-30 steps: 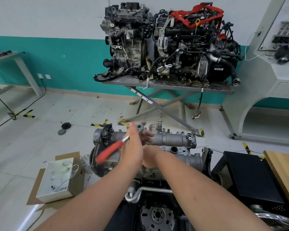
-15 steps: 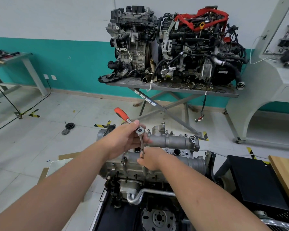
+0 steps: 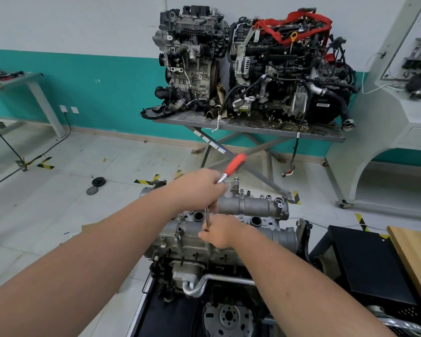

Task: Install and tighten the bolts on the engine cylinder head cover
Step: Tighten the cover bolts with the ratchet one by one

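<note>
Ratchet [image 3: 231, 166] head buried under the left hand [image 3: 199, 188]; extension bar [image 3: 207, 218] tip and any bolt covered by the right hand [image 3: 220, 231]; cylinder head cover [image 3: 253, 207] partly masked by both forearms; wooden bench [image 3: 416, 259] cut off by the right edge; clutter on the far left table [image 3: 17, 80] too small to identify.

You are looking at a pale tiled floor [image 3: 58, 190] marked with yellow-and-black hazard tape strips [image 3: 45, 163]; two dark round discs [image 3: 95, 186] lie on it, with flattened brown cardboard [image 3: 90, 228] nearby. Against the teal wall, a grey metal table on crossed legs [image 3: 248, 128] carries two bare car engines [image 3: 253, 66] side by side. At the left edge, a grey workbench [image 3: 22, 80] holds small tools too blurred to tell
</note>
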Available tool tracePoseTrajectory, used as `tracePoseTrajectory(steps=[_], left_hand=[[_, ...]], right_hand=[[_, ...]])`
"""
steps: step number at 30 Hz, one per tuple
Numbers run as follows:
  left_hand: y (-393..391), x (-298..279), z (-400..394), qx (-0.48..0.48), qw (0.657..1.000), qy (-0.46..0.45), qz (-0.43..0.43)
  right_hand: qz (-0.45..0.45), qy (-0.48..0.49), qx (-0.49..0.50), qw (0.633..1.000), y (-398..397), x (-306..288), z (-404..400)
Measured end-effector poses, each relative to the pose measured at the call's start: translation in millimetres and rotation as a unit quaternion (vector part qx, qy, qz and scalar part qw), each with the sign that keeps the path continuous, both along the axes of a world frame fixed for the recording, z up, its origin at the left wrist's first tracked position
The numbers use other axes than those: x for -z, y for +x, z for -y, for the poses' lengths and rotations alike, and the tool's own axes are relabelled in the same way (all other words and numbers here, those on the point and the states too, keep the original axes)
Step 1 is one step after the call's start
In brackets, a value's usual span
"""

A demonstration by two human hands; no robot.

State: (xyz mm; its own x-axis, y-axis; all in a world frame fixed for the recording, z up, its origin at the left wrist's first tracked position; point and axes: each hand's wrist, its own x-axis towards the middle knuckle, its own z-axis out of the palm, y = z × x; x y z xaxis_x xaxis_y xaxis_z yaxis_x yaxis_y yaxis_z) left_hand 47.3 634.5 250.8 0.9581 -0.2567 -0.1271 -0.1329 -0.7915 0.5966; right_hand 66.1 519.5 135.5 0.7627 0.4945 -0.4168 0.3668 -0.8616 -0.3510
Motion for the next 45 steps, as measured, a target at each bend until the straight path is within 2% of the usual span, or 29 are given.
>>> tracePoseTrajectory(steps=[1,3,4,5,7,9,10,12,13,14,16,18,20,22,26,30,34,37,39,41,43,45], left_hand=[[-0.6,-3.8,1.8,0.057,0.994,0.087,0.035],[-1.6,-1.6,4.1,0.133,0.949,0.258,0.127],[-3.7,3.5,6.0,0.148,0.920,0.310,0.187],[-6.6,10.3,6.9,0.148,0.902,0.323,0.247],[-12.6,29.2,4.1,0.111,0.898,0.226,0.362],[-16.9,50.5,-0.8,0.040,0.891,0.065,0.447],[-17.1,59.5,-1.6,-0.003,0.898,-0.007,0.441],[-20.7,73.1,1.9,-0.076,0.927,-0.150,0.336],[-23.0,77.5,6.8,-0.108,0.930,-0.221,0.274],[-23.9,81.2,12.3,-0.134,0.919,-0.302,0.217],[-22.6,82.3,21.4,-0.191,0.862,-0.462,0.085],[-20.3,83.3,20.5,-0.223,0.808,-0.545,-0.021],[-16.8,81.1,13.7,-0.232,0.759,-0.606,-0.051],[-11.4,75.4,5.9,-0.245,0.739,-0.625,-0.055],[-8.4,62.6,-2.9,-0.225,0.788,-0.568,-0.074],[-12.1,52.0,-18.7,-0.075,0.860,-0.485,-0.137],[-7.6,40.8,-30.3,-0.028,0.869,-0.455,-0.190],[-3.4,33.8,-32.3,-0.048,0.879,-0.438,-0.184],[-1.1,25.5,-26.0,-0.072,0.903,-0.391,-0.165],[0.5,16.8,-15.2,-0.084,0.952,-0.272,-0.111],[1.3,8.6,-5.7,-0.046,0.996,-0.081,-0.013],[-2.0,0.8,3.9,0.039,0.995,0.070,0.061]], right_hand=[[-0.004,0.004,0.003,1.000,-1.7,-1.8,0.8],[-0.017,0.011,0.023,1.000,-2.9,-1.8,2.4],[-0.011,0.006,0.027,1.000,-3.2,-2.0,2.6],[0.001,0.003,0.023,1.000,-3.7,-0.2,2.7],[0.011,0.050,0.012,0.999,-9.5,-5.4,2.3],[-0.037,0.183,0.054,0.981,-11.6,-12.0,-3.1],[-0.046,0.188,0.076,0.978,-9.0,-13.3,-2.8],[-0.062,0.059,0.106,0.991,-3.8,-9.7,-5.4],[-0.030,0.014,0.092,0.995,0.4,-4.2,-5.9],[-0.008,-0.001,0.061,0.998,2.7,-2.6,-8.2],[-0.041,0.002,0.023,0.999,1.3,-0.7,-6.3],[-0.070,-0.010,0.018,0.997,-0.2,-1.3,-4.9],[-0.067,0.010,0.029,0.997,-0.5,-2.6,-3.3],[-0.038,0.015,0.025,0.999,2.4,0.7,-4.4],[0.004,-0.009,0.005,1.000,3.9,2.6,-3.1],[0.004,-0.003,-0.013,1.000,3.4,3.1,-1.2],[0.012,0.009,-0.020,1.000,1.3,1.8,0.4],[-0.007,0.010,-0.011,1.000,-0.2,-1.6,0.8],[-0.014,0.012,-0.008,1.000,0.1,-2.9,0.7],[-0.015,0.013,-0.008,1.000,-0.7,-3.3,-0.1],[-0.014,0.013,-0.006,1.000,-0.4,-2.2,0.1],[-0.016,0.011,0.003,1.000,-0.5,-0.3,0.5]])
